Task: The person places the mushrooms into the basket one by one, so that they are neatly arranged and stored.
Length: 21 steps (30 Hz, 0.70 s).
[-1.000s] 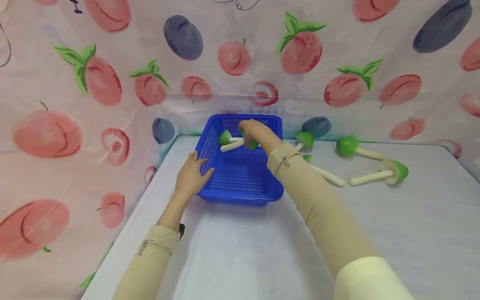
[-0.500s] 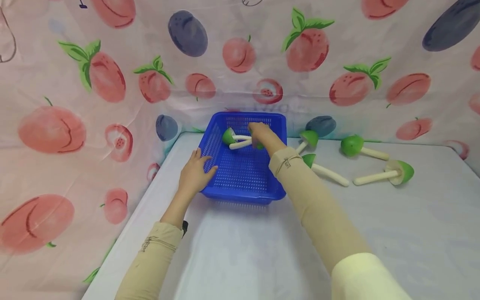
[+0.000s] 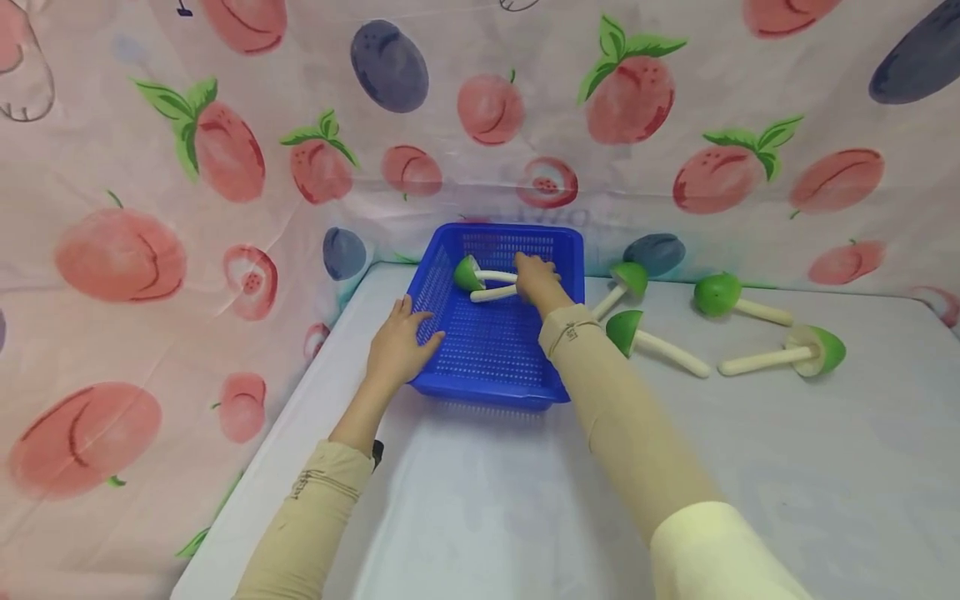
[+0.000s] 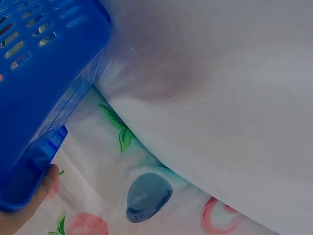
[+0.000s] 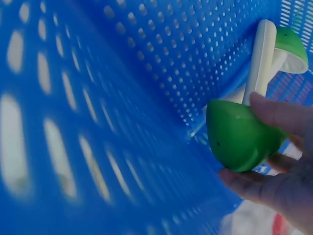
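My right hand [image 3: 538, 282] is down inside the blue plastic basket [image 3: 487, 346], near its back right. In the right wrist view its thumb and fingers hold the green cap of a toy mushroom [image 5: 239, 137], with the white stem pointing away. The stem lies beside a second mushroom [image 3: 467, 273] in the basket; the held cap is hidden behind my hand in the head view. At the basket's left rim rests my left hand [image 3: 397, 346], fingers spread and thumb apart. A fingertip [image 4: 46, 178] lies along the rim in the left wrist view.
On the white table [image 3: 465, 500], right of the basket, lie several more green-capped mushrooms, including one near the basket [image 3: 671, 353] and another farther right [image 3: 821, 350]. A fruit-patterned cloth [image 3: 495, 183] hangs behind the table and along its left side.
The head view has shifted, so the scene sits further right. My right hand has moved slightly right within the basket, and its fingers have spread a little. My left hand stays at the rim.
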Each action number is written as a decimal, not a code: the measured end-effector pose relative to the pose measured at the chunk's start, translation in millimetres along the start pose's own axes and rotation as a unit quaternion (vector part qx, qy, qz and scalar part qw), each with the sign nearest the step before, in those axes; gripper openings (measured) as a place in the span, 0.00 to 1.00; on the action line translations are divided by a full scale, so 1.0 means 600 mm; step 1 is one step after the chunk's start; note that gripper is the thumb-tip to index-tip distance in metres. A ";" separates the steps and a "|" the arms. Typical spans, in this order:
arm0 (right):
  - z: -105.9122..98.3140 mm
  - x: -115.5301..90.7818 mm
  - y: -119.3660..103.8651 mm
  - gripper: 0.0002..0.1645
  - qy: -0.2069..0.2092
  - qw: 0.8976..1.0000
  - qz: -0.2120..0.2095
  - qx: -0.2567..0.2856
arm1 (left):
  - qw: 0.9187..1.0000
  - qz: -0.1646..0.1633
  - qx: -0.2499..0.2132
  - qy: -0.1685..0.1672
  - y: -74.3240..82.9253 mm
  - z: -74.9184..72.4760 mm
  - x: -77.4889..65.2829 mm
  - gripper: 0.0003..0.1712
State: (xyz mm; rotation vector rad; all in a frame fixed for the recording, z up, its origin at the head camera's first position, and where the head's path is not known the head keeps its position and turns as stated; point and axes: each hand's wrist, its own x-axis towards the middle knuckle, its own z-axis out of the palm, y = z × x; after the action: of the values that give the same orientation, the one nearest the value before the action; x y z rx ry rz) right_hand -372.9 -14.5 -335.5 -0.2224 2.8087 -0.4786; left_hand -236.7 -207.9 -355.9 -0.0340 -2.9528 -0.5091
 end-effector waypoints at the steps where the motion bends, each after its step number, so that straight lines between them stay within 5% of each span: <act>1: 0.002 0.002 0.004 0.34 0.002 1.000 -0.004 -0.002 | 1.000 0.001 0.000 0.001 0.000 0.000 0.000 0.28; 9: 0.020 0.018 0.023 0.31 0.014 0.999 -0.038 -0.028 | 1.000 -0.003 -0.001 -0.001 -0.001 -0.001 -0.002 0.28; 21: 0.037 0.030 0.030 0.30 0.069 0.998 -0.012 0.001 | 1.000 -0.007 -0.003 0.003 -0.001 0.000 -0.003 0.28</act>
State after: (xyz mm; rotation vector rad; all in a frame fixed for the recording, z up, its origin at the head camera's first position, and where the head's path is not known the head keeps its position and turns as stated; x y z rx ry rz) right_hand -385.2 -7.8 -366.3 -0.2302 2.9425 -0.5215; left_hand -234.9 -208.6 -356.7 -0.0129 -2.9481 -0.5191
